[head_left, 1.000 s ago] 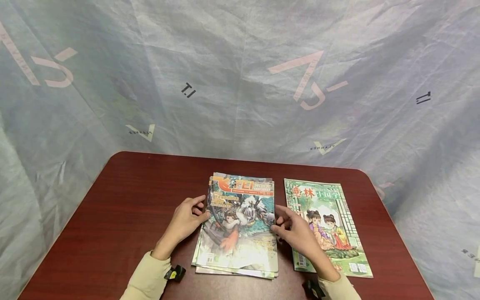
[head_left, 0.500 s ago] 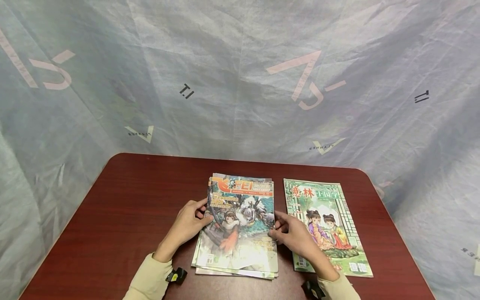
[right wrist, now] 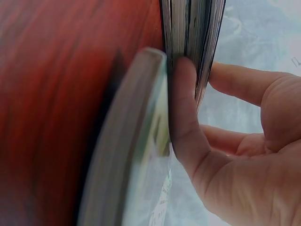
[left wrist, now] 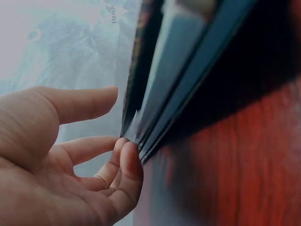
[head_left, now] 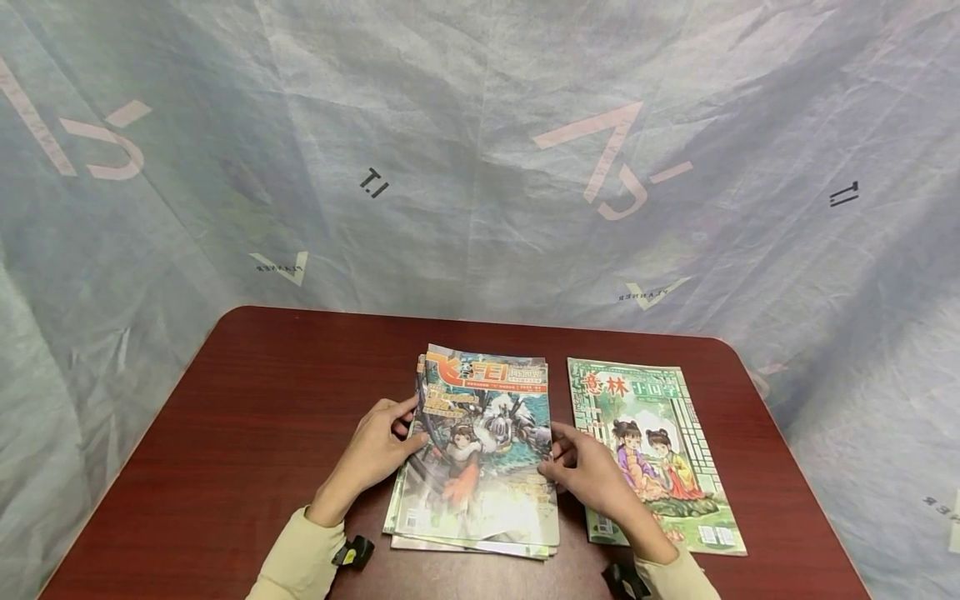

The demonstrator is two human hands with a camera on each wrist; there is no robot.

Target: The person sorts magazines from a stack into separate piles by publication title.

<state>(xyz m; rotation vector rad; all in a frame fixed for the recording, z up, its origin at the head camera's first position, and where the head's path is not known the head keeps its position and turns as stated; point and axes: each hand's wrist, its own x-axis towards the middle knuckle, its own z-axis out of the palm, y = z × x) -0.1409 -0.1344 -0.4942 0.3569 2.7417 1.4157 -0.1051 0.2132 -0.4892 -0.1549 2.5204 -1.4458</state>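
A stack of magazines lies on the table, topped by a magazine (head_left: 480,442) with an orange title and illustrated cover. Lower magazines (head_left: 517,551) stick out unevenly at its near edge. My left hand (head_left: 375,446) holds the stack's left side, thumb over the cover; the left wrist view shows its curled fingertips (left wrist: 131,160) right at the magazine edges. On the opposite side my right hand (head_left: 596,475) grips the stack, thumb over the cover. One finger (right wrist: 186,103) lies along the page edges (right wrist: 178,28) in the right wrist view.
A green magazine (head_left: 652,450) with two cartoon children lies to the right of the stack, partly under the right forearm. The dark red table (head_left: 285,375) has rounded far corners. A grey printed cloth (head_left: 480,167) hangs behind and at the sides.
Both hands have slid slightly toward me along the stack's sides. The top magazine has shifted a little to the right since half a second ago. The green magazine has not moved.
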